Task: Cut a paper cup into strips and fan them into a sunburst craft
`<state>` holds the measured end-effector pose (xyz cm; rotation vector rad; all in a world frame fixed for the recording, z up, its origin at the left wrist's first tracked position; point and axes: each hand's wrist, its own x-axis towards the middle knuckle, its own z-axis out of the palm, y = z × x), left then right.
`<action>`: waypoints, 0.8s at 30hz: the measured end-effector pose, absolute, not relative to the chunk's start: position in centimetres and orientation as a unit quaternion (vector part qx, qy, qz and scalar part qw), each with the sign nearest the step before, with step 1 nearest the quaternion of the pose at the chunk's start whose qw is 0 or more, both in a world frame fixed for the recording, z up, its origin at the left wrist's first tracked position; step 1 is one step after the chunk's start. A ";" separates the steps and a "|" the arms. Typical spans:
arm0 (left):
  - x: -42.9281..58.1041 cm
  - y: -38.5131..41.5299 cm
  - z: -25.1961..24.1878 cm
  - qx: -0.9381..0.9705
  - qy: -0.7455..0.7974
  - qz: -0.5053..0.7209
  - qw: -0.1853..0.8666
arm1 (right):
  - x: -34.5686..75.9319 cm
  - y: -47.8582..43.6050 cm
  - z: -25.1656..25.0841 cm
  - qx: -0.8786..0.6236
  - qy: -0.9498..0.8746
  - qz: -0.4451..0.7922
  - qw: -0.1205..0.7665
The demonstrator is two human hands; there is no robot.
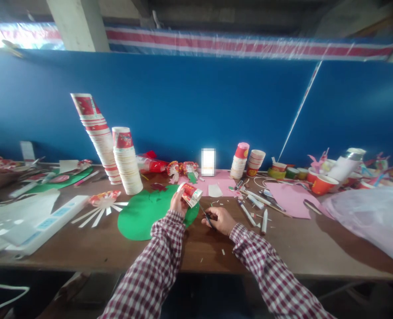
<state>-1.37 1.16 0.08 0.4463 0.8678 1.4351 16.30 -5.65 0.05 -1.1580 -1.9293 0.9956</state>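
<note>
My left hand (178, 202) grips a red and white paper cup (191, 195), tipped on its side above the table. In my right hand (221, 220) is a pair of dark-handled scissors (209, 219), its blades pointing up and left toward the cup's rim. Whether the blades touch the cup I cannot tell. Beneath my left hand lies a large green paper shape (140, 221). To the left rests a cup cut into splayed white strips (104, 203).
Tall cup stacks (126, 164) stand at the back left, shorter stacks (239, 161) back right. Pink paper (287, 199), markers (248, 213) and scraps lie to the right, beside a plastic bag (372, 221). A white power strip (50, 223) lies left. A blue partition (196, 102) rises behind.
</note>
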 end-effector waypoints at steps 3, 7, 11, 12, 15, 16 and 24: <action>-1.4 1.3 0.0 0.192 0.383 0.630 0.648 | 16.3 -5.6 0.0 -0.445 -0.742 0.374 0.334; -1.4 1.3 -0.1 0.193 0.379 0.631 0.649 | 16.3 -5.6 0.0 -0.443 -0.743 0.372 0.336; -1.4 1.4 -0.1 0.193 0.380 0.632 0.648 | 16.3 -5.6 0.0 -0.436 -0.739 0.386 0.339; -1.4 1.4 -0.1 0.192 0.379 0.632 0.648 | 16.3 -5.6 0.0 -0.438 -0.741 0.381 0.338; -1.4 1.4 -0.2 0.191 0.380 0.633 0.647 | 16.3 -5.6 0.0 -0.445 -0.748 0.361 0.336; -1.4 1.4 -0.2 0.192 0.380 0.632 0.647 | 16.3 -5.6 0.0 -0.445 -0.748 0.360 0.336; -1.3 1.4 -0.1 0.198 0.382 0.631 0.646 | 16.3 -5.7 0.2 -0.443 -0.748 0.365 0.334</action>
